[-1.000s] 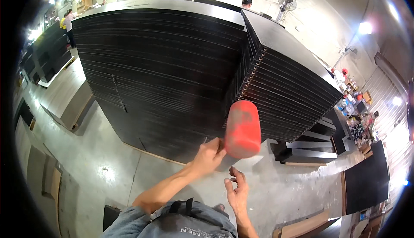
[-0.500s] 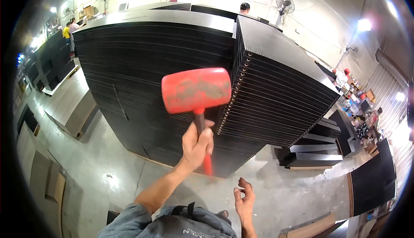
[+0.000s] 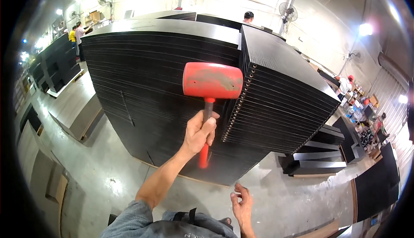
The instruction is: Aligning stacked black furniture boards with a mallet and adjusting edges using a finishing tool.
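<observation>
A mallet with a thick red head (image 3: 212, 81), its face scuffed with grey-brown marks, stands upright in my left hand (image 3: 199, 133). My fingers wrap its dark grip below the head, and the red handle end (image 3: 203, 156) shows beneath. Behind the mallet rises a tall stack of black panels (image 3: 159, 65). Against it on the right is another stack of black panels (image 3: 289, 91), with a row of round holes down its near corner. Whether the mallet touches either stack I cannot tell. My right hand (image 3: 243, 202) hangs low, empty, its fingers loosely bent and apart.
Grey-topped panel piles (image 3: 77, 113) stand on the floor at the left. Shorter black panel bundles (image 3: 317, 162) lie at the right, with a leaning black panel (image 3: 377, 190) beyond. Several people work farther off, one (image 3: 346, 85) at the right. Wall fans (image 3: 288, 12) hang behind.
The mallet in my left hand has moved right and a little up, closer to the holed corner. The stacks sit slightly lower in the picture. My right hand has barely moved.
</observation>
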A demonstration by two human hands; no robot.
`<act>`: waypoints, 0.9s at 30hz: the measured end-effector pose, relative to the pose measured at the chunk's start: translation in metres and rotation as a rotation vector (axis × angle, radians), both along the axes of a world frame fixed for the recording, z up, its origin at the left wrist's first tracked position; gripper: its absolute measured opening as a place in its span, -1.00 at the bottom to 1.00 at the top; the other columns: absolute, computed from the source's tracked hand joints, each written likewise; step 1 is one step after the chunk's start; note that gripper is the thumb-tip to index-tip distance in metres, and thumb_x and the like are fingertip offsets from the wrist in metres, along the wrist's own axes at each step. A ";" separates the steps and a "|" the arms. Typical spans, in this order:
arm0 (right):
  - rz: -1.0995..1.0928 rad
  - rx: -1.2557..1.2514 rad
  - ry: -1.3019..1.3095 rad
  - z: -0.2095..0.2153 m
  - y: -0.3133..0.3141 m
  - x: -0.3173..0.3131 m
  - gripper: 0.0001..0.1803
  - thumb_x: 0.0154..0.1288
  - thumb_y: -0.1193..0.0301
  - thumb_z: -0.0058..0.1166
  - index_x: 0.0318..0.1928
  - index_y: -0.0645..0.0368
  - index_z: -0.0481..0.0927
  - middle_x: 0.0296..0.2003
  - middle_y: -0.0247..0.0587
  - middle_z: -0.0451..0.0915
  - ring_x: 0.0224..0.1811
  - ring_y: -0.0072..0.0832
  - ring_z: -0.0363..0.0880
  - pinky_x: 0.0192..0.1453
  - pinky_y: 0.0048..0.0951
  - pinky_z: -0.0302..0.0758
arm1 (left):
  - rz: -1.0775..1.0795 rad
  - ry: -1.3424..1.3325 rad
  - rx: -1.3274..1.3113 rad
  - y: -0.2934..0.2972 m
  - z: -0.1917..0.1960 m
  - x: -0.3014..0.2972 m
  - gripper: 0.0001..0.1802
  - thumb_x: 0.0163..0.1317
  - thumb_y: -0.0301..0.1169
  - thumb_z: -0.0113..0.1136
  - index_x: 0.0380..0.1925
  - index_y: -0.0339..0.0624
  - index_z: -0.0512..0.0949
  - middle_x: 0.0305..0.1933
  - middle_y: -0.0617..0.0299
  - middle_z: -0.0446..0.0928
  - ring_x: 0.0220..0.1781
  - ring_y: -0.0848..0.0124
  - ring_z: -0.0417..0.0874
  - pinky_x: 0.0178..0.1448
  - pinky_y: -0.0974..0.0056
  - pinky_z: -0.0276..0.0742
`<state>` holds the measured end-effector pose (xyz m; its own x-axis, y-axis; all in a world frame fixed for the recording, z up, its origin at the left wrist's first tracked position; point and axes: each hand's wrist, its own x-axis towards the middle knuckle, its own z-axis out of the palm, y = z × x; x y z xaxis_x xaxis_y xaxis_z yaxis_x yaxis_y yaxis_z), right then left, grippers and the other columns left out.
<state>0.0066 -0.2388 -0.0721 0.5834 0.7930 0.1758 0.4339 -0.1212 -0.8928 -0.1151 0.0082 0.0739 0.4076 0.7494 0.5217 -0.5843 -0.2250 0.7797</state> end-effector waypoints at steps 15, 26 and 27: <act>-0.105 -0.042 0.029 -0.005 -0.012 0.005 -0.54 0.26 0.44 0.15 0.19 0.16 0.54 0.06 -0.04 0.60 -0.05 -0.26 0.64 -0.21 -0.36 0.56 | 0.001 0.083 0.075 0.025 0.038 -0.004 -0.71 0.48 -0.29 0.06 -0.06 -0.35 0.47 -0.69 0.33 0.37 -0.76 0.57 0.37 -0.69 0.42 0.29; -0.162 0.218 -0.011 -0.006 -0.018 0.048 -0.57 0.25 0.52 0.18 0.15 0.21 0.57 -0.02 -0.04 0.63 -0.03 -0.29 0.64 -0.06 -0.36 0.58 | -0.041 -0.048 0.086 0.009 0.066 -0.008 -0.77 0.50 -0.40 -0.03 -0.04 -0.37 0.44 -0.56 0.33 0.32 -0.74 0.61 0.30 -0.73 0.47 0.29; -0.187 0.265 -0.024 -0.002 -0.019 0.058 -0.59 0.25 0.54 0.18 0.14 0.23 0.58 -0.03 -0.04 0.64 -0.02 -0.31 0.64 -0.02 -0.37 0.58 | -0.034 -0.051 0.088 0.007 0.068 -0.008 -0.76 0.50 -0.39 -0.03 -0.04 -0.37 0.45 -0.56 0.33 0.32 -0.74 0.61 0.29 -0.72 0.47 0.29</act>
